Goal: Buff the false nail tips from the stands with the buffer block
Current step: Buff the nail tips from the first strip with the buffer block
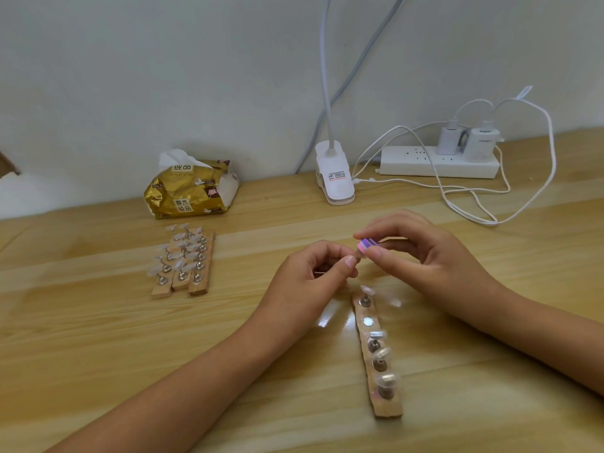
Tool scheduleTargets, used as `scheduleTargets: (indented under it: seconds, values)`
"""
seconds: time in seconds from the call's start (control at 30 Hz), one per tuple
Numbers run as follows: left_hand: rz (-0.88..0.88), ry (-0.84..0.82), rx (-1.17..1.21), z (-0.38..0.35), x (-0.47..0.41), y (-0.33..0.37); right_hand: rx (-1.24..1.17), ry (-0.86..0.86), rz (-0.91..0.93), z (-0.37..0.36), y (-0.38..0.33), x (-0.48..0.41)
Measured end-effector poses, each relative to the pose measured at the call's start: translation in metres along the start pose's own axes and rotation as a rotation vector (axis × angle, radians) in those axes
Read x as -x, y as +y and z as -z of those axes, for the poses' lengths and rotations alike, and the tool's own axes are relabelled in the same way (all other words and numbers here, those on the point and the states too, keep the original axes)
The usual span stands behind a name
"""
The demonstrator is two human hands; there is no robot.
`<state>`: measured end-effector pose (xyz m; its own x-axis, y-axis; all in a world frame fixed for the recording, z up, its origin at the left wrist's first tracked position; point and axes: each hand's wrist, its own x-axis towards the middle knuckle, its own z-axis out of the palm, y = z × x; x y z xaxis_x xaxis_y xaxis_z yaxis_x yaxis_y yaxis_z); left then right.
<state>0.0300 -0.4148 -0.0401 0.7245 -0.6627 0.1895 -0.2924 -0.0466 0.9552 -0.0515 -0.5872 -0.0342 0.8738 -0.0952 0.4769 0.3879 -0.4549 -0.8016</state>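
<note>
Plainly, both hands were busy above the surface (98, 338). The left hand (310, 276) had thumb and fingers curled in a pinch on a small holder peg (358, 255), whose nail tip was mostly hidden. The right hand (425, 256) pinched the pink-and-purple buffer block (367, 246) between thumb and fingertips, with its end touching the top of that peg. Just beneath the hands, towards the person, lay a wooden stand (387, 411) carrying several more tips and one bare metal disc (368, 321), probably the held peg's seat. Three more stands (183, 266), full of clear tips, sat well apart beyond the left hand. The chief risk seemed to be the peg itself: it was tiny and held only at the fingertips, so a hard stroke of the block might twist it loose or pop the tip off. The block could also slide off so narrow a target and rub the left thumb. Either wrist, if it dropped, might knock the tips on the stand below.
</note>
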Motion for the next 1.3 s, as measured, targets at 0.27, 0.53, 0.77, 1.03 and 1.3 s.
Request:
scheduleTargets:
  seconds: [0.27, 0.53, 0.77, 1.03, 1.3]
  values:
    - [-0.021, 0.002, 0.017, 0.001, 0.0, 0.0, 0.066, 0.001, -0.104, -0.002, 0.001, -0.004]
    - [-0.012, 0.06, 0.076, 0.002, 0.0, 0.002, -0.319, 0.087, -0.142, 0.002, -0.009, 0.001]
    - [-0.042, 0.015, 0.047, 0.002, 0.0, -0.002, -0.349, 0.04, -0.212, -0.002, -0.007, -0.001]
    - [-0.04, -0.001, 0.053, 0.001, 0.0, -0.001, -0.35, 0.048, -0.181, -0.003, -0.007, -0.001]
    - [-0.036, -0.004, 0.074, 0.001, 0.0, -0.001, -0.343, 0.071, -0.198, -0.003, -0.005, -0.001]
